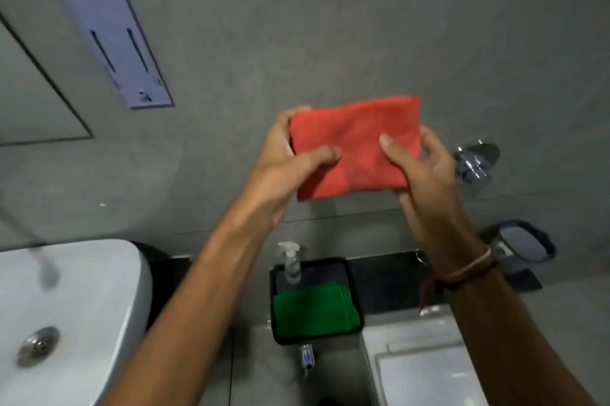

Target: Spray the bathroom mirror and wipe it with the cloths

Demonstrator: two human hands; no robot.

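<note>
Above the black rectangular tray [343, 265], the left hand [280, 167] and right hand [425, 181] have their fingers [321, 154] gripping a folded red microfibre cloth [355, 144].

Two bare hands are raised at centre frame, the left hand [284, 158] and the right hand [425, 171]; two folded microfibre cloths show, one red cloth [355, 144] at centre and one green cloth [313, 311] at lower centre; one clear plastic spray bottle [292, 262] stands at lower centre; one black rectangular tray [355, 276] sits beneath it; one white ceramic basin [99, 290] fills the lower left; one mirror [29, 101] edges the left side; one chrome wall tap [472, 161] is at right.
</note>
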